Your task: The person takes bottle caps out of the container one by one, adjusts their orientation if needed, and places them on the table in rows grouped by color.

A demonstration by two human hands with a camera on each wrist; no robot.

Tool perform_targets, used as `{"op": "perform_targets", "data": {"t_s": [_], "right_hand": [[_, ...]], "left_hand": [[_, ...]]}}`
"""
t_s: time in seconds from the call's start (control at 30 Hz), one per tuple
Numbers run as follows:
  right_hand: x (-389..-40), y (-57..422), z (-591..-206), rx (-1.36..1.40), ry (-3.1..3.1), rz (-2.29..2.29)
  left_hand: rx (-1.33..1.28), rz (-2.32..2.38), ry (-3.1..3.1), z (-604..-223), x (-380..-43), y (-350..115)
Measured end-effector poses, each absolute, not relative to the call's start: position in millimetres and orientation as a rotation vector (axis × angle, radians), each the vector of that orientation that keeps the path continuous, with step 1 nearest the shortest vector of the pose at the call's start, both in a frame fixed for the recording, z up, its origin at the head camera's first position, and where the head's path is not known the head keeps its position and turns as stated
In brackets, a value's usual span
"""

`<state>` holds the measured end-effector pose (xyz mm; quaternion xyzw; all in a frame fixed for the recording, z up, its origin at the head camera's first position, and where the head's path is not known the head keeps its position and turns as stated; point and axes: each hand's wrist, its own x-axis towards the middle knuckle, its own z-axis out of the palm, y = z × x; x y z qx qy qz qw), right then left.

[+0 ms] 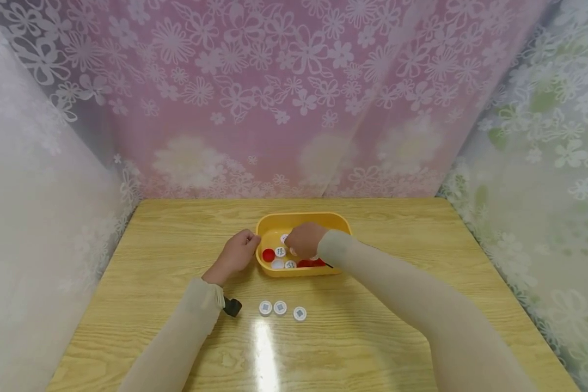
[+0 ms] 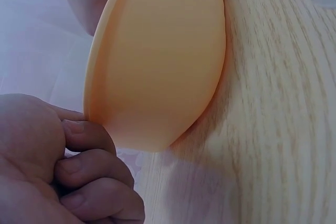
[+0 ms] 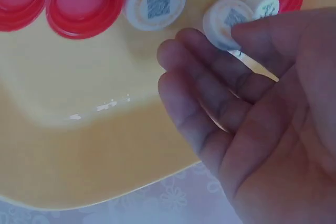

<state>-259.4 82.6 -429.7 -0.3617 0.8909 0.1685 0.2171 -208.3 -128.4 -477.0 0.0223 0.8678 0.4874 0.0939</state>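
My left hand [image 1: 236, 256] pinches the left end of a yellow plastic tub [image 1: 276, 272] at its rim; in the left wrist view its other fingers are curled below the tub wall [image 2: 157, 61]. My right hand [image 1: 306, 239] reaches down inside the tub. In the right wrist view a white bottle cap [image 3: 219, 24] with a printed square code is pinched at the thumb and fingertips, slightly tilted. Beside it lie another white coded cap [image 3: 156, 6] and red caps [image 3: 84, 6]. The right forearm and hand hide part of the tub's contents.
On the wooden table [image 1: 176, 228], in front of the tub, lie three white caps [image 1: 280, 308] in a loose row, printed sides up. A black device [image 1: 232, 306] is worn at the left wrist. Flowered curtains [image 1: 274, 109] stand behind and at both sides.
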Motion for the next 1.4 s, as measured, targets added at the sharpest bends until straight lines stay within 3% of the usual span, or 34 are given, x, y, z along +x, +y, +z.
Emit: {"op": "perform_targets", "data": {"t_s": [1.2,1.4], "right_hand": [[-246.1,64.0,-438.5,-1.177,2.522,0.650],[-250.2,65.6,-433.7,-1.075,2.494,0.641]], "left_hand": [[0.028,1.455,2.542,-478.5,-209.1,-138.6],[0.038,1.484,2.504,-481.3,-212.2,-133.7]]}}
